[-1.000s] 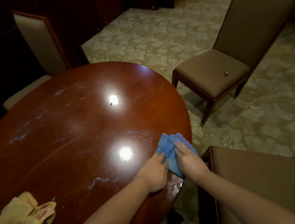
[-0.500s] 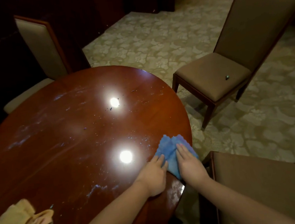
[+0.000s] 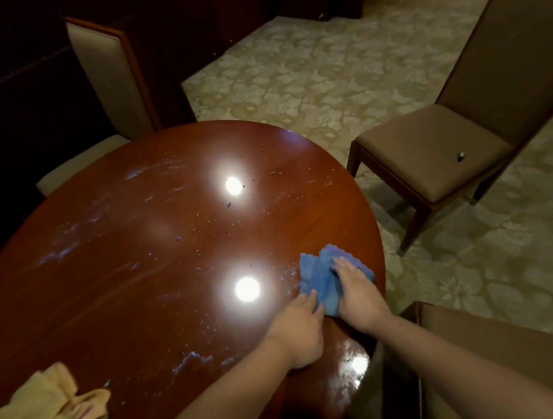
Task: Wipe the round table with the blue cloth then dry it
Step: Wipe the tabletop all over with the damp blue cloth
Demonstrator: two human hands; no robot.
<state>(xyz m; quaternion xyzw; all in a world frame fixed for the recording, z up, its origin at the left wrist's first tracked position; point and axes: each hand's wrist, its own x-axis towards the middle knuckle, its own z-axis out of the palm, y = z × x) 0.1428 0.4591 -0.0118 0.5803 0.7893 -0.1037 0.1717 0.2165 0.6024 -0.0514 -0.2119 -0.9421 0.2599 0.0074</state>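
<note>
The round dark-red wooden table [image 3: 138, 276] shows pale smears, specks and two bright lamp reflections. A crumpled blue cloth [image 3: 320, 275] lies near its right edge. My right hand [image 3: 355, 290] lies flat on the cloth with straight fingers, pressing it onto the wood. My left hand [image 3: 299, 327] rests on the tabletop just left of it, fingertips touching the cloth's near-left edge. A yellow cloth [image 3: 44, 418] lies bunched at the table's near-left edge.
A brown padded chair [image 3: 434, 153] stands to the right with a small dark object [image 3: 460, 156] on its seat. A beige-backed chair [image 3: 108, 77] stands behind the table. Another chair back [image 3: 509, 355] is close at my right. Patterned carpet covers the floor.
Both hands and the blue cloth stay near the table's right edge, shifted slightly. My right hand now lies further over the cloth. The camera has tilted a little, so the table sits lower.
</note>
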